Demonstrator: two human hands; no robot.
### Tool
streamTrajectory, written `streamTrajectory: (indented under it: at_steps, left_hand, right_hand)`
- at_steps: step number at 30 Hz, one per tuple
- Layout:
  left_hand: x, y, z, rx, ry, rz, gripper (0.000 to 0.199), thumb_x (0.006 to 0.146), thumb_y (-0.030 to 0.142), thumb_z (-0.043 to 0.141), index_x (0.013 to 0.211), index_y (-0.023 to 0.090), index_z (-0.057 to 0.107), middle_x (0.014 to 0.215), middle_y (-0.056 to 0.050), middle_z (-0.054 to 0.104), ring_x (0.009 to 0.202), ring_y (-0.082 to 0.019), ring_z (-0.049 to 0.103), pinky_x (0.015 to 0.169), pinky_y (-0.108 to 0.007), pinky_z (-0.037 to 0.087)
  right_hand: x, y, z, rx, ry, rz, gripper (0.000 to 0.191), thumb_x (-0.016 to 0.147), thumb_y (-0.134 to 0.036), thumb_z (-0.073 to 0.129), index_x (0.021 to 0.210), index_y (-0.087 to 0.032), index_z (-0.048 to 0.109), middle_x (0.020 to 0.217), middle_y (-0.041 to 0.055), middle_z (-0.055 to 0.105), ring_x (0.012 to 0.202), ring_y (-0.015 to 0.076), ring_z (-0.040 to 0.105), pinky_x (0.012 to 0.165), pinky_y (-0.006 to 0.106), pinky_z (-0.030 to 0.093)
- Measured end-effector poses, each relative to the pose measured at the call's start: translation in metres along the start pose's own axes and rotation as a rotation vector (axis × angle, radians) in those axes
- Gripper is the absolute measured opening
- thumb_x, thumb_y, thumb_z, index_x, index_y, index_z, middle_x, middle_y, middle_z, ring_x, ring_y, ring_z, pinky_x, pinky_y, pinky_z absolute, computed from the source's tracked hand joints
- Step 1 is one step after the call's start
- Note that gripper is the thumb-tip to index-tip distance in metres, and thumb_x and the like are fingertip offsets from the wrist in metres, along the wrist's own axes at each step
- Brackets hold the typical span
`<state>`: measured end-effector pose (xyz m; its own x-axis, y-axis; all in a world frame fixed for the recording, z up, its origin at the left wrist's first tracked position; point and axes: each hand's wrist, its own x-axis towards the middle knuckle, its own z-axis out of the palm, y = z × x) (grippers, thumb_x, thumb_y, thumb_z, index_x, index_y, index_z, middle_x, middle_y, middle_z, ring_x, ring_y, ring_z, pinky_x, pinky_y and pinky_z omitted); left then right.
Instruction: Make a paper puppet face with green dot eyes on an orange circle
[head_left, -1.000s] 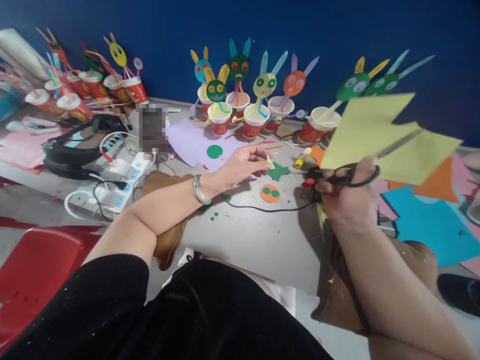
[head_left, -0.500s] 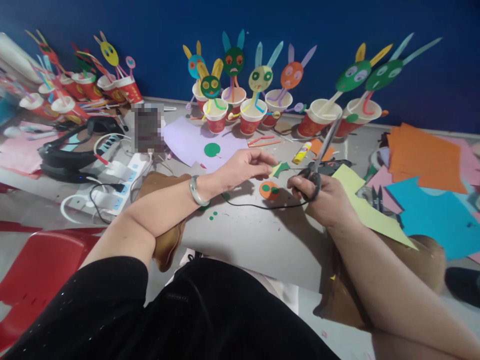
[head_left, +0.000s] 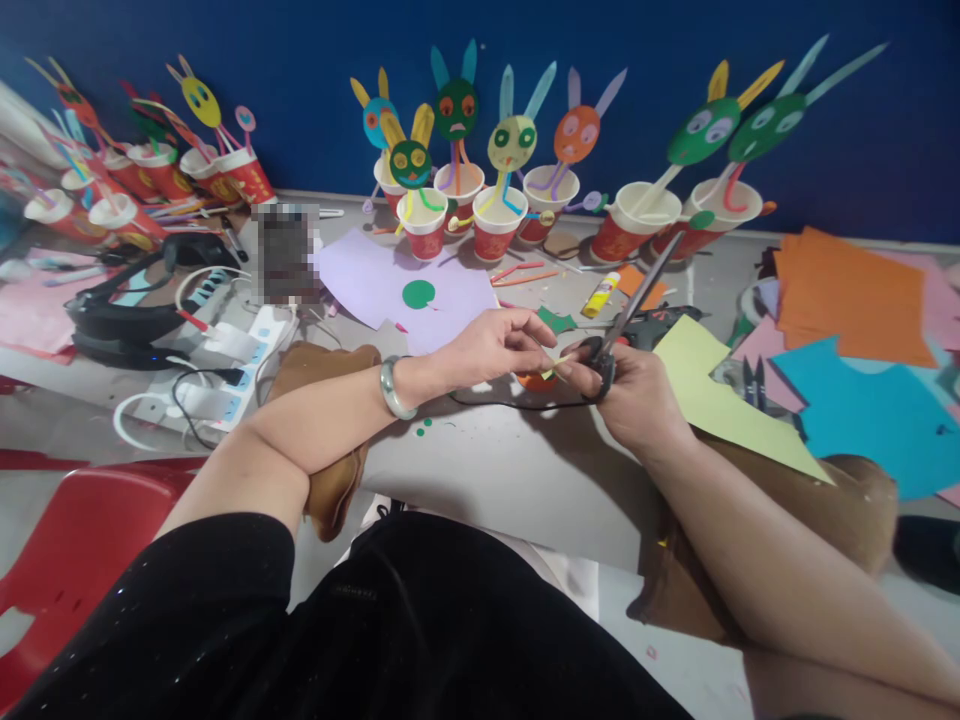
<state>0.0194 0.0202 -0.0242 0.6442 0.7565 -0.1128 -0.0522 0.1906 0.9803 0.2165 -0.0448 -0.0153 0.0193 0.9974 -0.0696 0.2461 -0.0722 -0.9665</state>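
Yellow scrap [head_left: 555, 367] sits pinched in the left grip [head_left: 511, 346] — the right grip [head_left: 636, 398] curls round black-handled scissors [head_left: 627, 316].

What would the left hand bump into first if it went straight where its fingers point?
Probably the right hand, which holds the scissors, though the depth between the hands is unclear.

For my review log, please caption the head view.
Left hand holds a small yellow paper piece beside the right hand, which grips scissors; red cups with paper-faced figures stand beyond.
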Motion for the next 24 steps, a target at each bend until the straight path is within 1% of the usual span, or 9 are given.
streamTrajectory:
  at_steps: [4, 6, 9, 13, 15, 17, 19, 21, 24]
  left_hand:
    - [-0.002, 0.001, 0.004, -0.050, 0.005, -0.027, 0.045, 0.086, 0.055, 0.088, 0.085, 0.014, 0.068, 0.075, -0.001, 0.072, 0.068, -0.008, 0.066, 0.072, -0.025, 0.055]
    - [-0.002, 0.001, 0.005, -0.050, -0.014, -0.032, 0.049, 0.084, 0.058, 0.089, 0.083, 0.014, 0.068, 0.075, -0.001, 0.072, 0.068, -0.008, 0.066, 0.071, -0.024, 0.054]
    - [-0.002, -0.001, 0.005, -0.021, -0.044, -0.034, 0.044, 0.076, 0.047, 0.097, 0.083, 0.013, 0.070, 0.075, 0.000, 0.072, 0.067, -0.007, 0.064, 0.068, -0.023, 0.051]
    - [-0.003, -0.002, 0.004, -0.008, -0.063, -0.057, 0.025, 0.083, 0.030, 0.089, 0.082, 0.013, 0.070, 0.074, 0.001, 0.072, 0.067, -0.007, 0.064, 0.069, -0.023, 0.051]
    - [-0.003, -0.001, 0.003, -0.004, -0.061, -0.052, 0.023, 0.083, 0.028, 0.088, 0.081, 0.013, 0.071, 0.074, 0.001, 0.072, 0.068, -0.007, 0.063, 0.069, -0.023, 0.051]
    - [-0.004, 0.001, 0.003, -0.018, -0.030, -0.029, 0.028, 0.081, 0.033, 0.091, 0.081, 0.012, 0.072, 0.074, 0.000, 0.072, 0.070, -0.007, 0.063, 0.071, -0.024, 0.050]
    - [-0.005, 0.005, 0.003, -0.057, 0.032, 0.006, 0.036, 0.079, 0.042, 0.093, 0.081, 0.013, 0.073, 0.077, 0.000, 0.072, 0.073, -0.008, 0.064, 0.075, -0.027, 0.052]
    - [-0.006, 0.009, 0.003, -0.104, 0.106, 0.040, 0.042, 0.077, 0.050, 0.094, 0.083, 0.014, 0.073, 0.080, -0.001, 0.074, 0.077, -0.010, 0.067, 0.080, -0.028, 0.054]
    - [-0.007, 0.015, 0.003, -0.154, 0.203, 0.089, 0.047, 0.076, 0.057, 0.094, 0.082, 0.016, 0.071, 0.085, -0.002, 0.076, 0.084, -0.011, 0.069, 0.084, -0.028, 0.055]
  right_hand:
    - [-0.001, 0.001, -0.001, 0.006, 0.038, -0.009, 0.051, 0.068, -0.064, 0.094, 0.074, -0.020, 0.069, 0.077, 0.0012, 0.065, 0.073, 0.0146, 0.052, 0.072, 0.032, 0.046]
    - [-0.001, 0.001, -0.001, 0.030, 0.053, -0.011, 0.050, 0.068, -0.063, 0.094, 0.074, -0.020, 0.067, 0.076, 0.0007, 0.064, 0.071, 0.0139, 0.051, 0.071, 0.032, 0.046]
    - [-0.001, 0.002, 0.000, 0.069, 0.076, -0.027, 0.048, 0.070, -0.059, 0.093, 0.071, -0.020, 0.065, 0.075, 0.0008, 0.064, 0.070, 0.0134, 0.050, 0.072, 0.032, 0.048]
    - [-0.001, 0.003, 0.001, 0.084, 0.073, -0.041, 0.046, 0.070, -0.058, 0.093, 0.071, -0.020, 0.067, 0.076, 0.0009, 0.064, 0.069, 0.0134, 0.051, 0.073, 0.033, 0.049]
    - [-0.002, 0.002, 0.001, 0.071, 0.079, -0.051, 0.046, 0.072, -0.059, 0.092, 0.071, -0.021, 0.066, 0.077, 0.0009, 0.064, 0.070, 0.0137, 0.052, 0.072, 0.032, 0.049]
    - [-0.003, -0.001, 0.001, 0.037, 0.069, -0.069, 0.047, 0.075, -0.061, 0.089, 0.070, -0.022, 0.064, 0.075, 0.0007, 0.062, 0.070, 0.0142, 0.051, 0.070, 0.032, 0.047]
    - [-0.004, -0.004, 0.000, -0.002, 0.022, -0.071, 0.049, 0.078, -0.066, 0.086, 0.071, -0.023, 0.063, 0.071, 0.0003, 0.059, 0.067, 0.0150, 0.050, 0.066, 0.032, 0.045]
    - [-0.005, -0.005, -0.002, -0.031, -0.055, -0.061, 0.055, 0.075, -0.073, 0.086, 0.071, -0.024, 0.061, 0.068, 0.0000, 0.057, 0.065, 0.0155, 0.048, 0.062, 0.031, 0.043]
    - [-0.005, -0.003, -0.002, -0.099, -0.169, -0.058, 0.064, 0.069, -0.083, 0.085, 0.073, -0.023, 0.062, 0.068, 0.0002, 0.058, 0.064, 0.0154, 0.048, 0.061, 0.031, 0.042]
